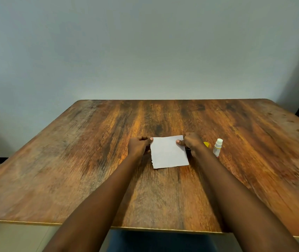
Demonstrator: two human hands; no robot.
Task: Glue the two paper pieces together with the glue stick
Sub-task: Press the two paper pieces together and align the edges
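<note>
Left hand (138, 145) and right hand (190, 142) fingers pinch far corners of paper (168, 152); glue stick (218, 147) just right.

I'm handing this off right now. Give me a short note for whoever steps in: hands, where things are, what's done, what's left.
Left hand: pinching the far left corner of the white paper.
Right hand: pinching the far right corner.
The paper sits mid-table, near edge resting on the wood. Only one sheet shows; I cannot tell whether a second lies under it.
Glue stick lies to the right, uncapped; yellow cap beside it.
Done: cap off, so glue was probably applied.
Left: press the pieces flat, recap the stick.
</note>
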